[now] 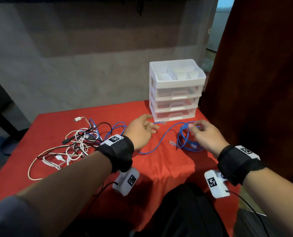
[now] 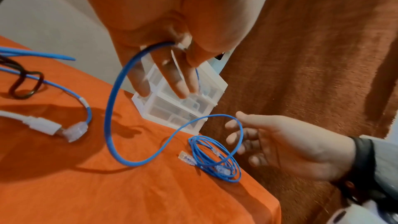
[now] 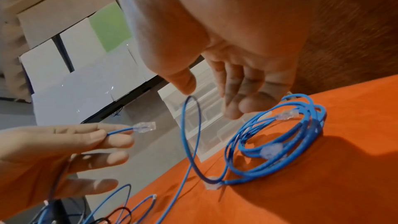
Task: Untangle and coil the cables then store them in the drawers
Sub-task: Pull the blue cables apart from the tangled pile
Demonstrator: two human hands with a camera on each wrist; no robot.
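The surface (image 1: 168, 168) in front of me is covered with a red cloth, and at its far right corner stands the clear plastic drawer unit (image 1: 175, 89), three drawers all pushed in under an open top tray. To my left lies the tangle of cables (image 1: 73, 142), white, black and blue strands looped over one another; only the head view takes in the whole heap, while my left wrist view catches just its edge, a white USB plug (image 2: 43, 125) lying against a clear network plug. On the right, near the drawer unit, rests a coiled blue cable (image 1: 186, 139), flat on the cloth with its clear plugs showing; my right wrist view shows its loops stacked closely, which the head view blurs. My left hand (image 1: 140, 132) is raised above the cloth, thumb and forefinger pinching a loose blue cable (image 2: 112, 108) just behind its clear plug (image 3: 144, 126), the other fingers (image 3: 101, 159) spread and straight. The right wrist view shows that pinch plainly; my left wrist view shows instead how the cable swings down from my palm, touches the cloth and rises again. My right hand (image 1: 205, 135) hovers over the coil, its fingers (image 3: 237, 98) loosely curled, with the top of that rising loop at my thumb tip; whether I truly grip it I cannot tell.
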